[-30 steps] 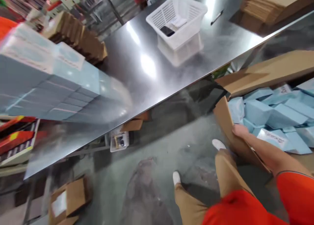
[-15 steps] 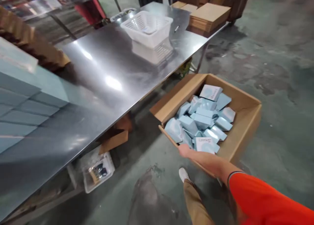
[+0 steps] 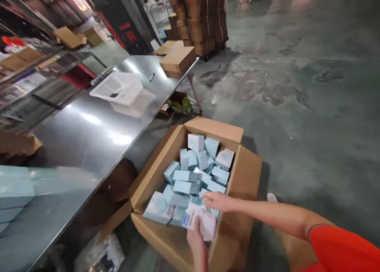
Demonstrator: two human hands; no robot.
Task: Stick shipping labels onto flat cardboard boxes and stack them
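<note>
A large open carton point(image 3: 237, 175) stands on the floor beside the metal table, filled with many loose light-blue small boxes point(image 3: 186, 181). My left hand point(image 3: 196, 238) comes up from the bottom edge over the carton's near side. Its thumb lies across a small white box point(image 3: 208, 226) with a blue patch and printed lines. Reaching in from the right, my right hand point(image 3: 219, 201) hovers over the blue boxes just above the white one, fingers extended and slightly bent. Whether its fingertips touch a box I cannot tell.
On the metal table point(image 3: 74, 145) stand a white plastic basket point(image 3: 130, 88), a stack of flat cardboard point(image 3: 178, 62) and, blurred at left, stacked blue boxes point(image 3: 14, 185). Strapped cardboard bundles point(image 3: 202, 18) stand behind. A plastic bin point(image 3: 103, 256) lies low by the table.
My right hand has let go of the carton's rim and moved over the boxes. My left hand has come into view with the white box. The carton now sits upright, and the view has shifted right.
</note>
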